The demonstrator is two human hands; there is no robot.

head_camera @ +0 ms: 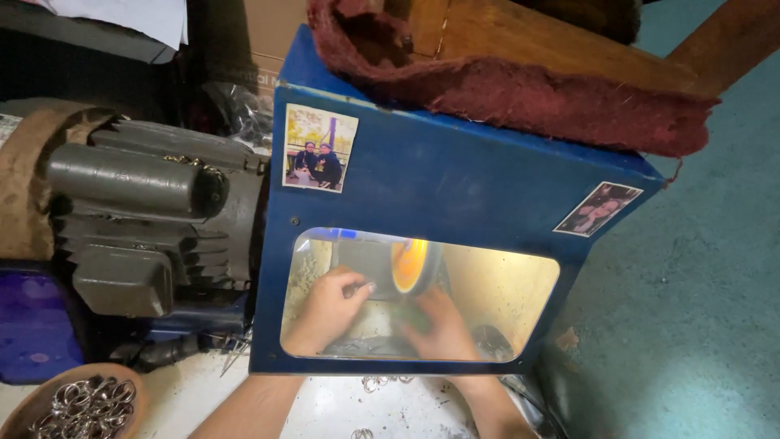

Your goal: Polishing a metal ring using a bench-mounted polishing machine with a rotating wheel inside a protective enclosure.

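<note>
Behind the clear window of a blue metal guard box, a small workpiece, too hidden to be identified, was pressed against the orange-faced polishing wheel at 12 o'clock of both hands. The left hand was pinched shut on it; the right hand's grip could not be told. Steady, light pressure appeared advisable. Little room remained inside the window frame, with a grey electric motor close at 9 o'clock and a brown bowl of metal rings on the white bench at 8 o'clock.
</note>
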